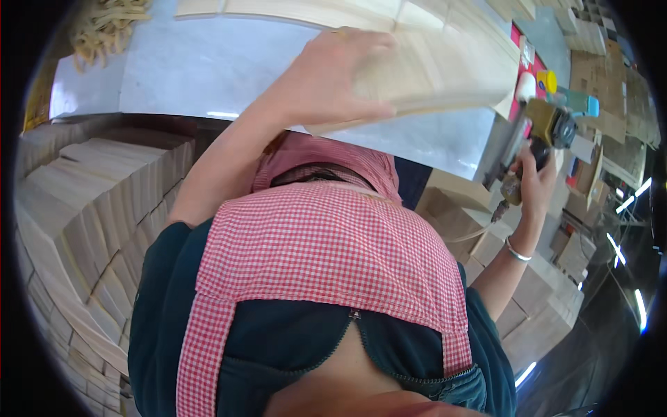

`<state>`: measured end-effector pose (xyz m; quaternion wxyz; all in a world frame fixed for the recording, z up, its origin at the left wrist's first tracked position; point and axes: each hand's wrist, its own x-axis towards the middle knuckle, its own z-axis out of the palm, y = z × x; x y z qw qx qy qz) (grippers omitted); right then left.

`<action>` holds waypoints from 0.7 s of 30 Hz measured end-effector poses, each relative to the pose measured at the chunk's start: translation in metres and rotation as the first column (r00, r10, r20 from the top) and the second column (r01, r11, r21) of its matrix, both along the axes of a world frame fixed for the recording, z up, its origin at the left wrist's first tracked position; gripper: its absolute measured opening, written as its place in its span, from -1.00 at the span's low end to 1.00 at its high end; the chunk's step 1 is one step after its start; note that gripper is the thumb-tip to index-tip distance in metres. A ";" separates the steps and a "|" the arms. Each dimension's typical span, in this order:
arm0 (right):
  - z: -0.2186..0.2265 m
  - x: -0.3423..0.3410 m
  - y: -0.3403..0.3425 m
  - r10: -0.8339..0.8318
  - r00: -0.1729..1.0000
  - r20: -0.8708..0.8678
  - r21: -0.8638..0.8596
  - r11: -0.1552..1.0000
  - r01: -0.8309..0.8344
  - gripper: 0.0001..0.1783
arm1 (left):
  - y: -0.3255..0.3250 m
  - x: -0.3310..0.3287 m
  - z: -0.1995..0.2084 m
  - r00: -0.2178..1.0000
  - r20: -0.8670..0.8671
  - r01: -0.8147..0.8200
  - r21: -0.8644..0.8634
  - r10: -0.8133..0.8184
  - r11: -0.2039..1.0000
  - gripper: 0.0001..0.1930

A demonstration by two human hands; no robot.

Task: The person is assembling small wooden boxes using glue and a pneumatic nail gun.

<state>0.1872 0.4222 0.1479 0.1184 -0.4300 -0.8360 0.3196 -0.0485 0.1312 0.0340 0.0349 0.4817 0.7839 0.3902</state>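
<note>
My left hand (337, 76) is closed on the near left end of a pale wooden board (438, 76), thumb below and fingers over the top. The board is smeared by motion, tilted over the white tabletop (208, 62); how far it stands off the surface I cannot tell. To the right, my right hand (536, 177) is wrapped round the dark handle of a brass-coloured air nail gun (545, 121) with a hose at its lower end. The gun is held up beyond the table's right end, apart from the board. Its nose is hard to make out.
More pale boards (243, 8) lie along the table's far side. Tan bands (104, 31) are heaped at the far left. Stacked wooden pieces (104, 181) fill the left below the table. A yellow-capped container (547, 81) and cardboard boxes (458, 191) stand right; the hose (472, 236) trails there.
</note>
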 end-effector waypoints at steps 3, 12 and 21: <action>-0.054 0.053 0.050 -0.032 0.974 0.226 0.272 0.962 -0.032 -0.60 | -0.041 -0.020 0.022 0.504 0.863 -0.190 0.116 -0.004 0.975 -0.49; -0.153 0.110 0.118 -0.229 0.876 0.424 0.510 0.860 -0.023 -0.30 | -0.150 -0.039 -0.040 0.361 0.902 -0.733 0.117 0.238 0.670 -0.62; -0.135 0.062 0.078 -0.094 0.992 0.082 0.527 0.849 0.037 -0.47 | -0.116 0.051 -0.022 0.816 -0.361 -0.499 -0.047 0.451 0.865 -0.62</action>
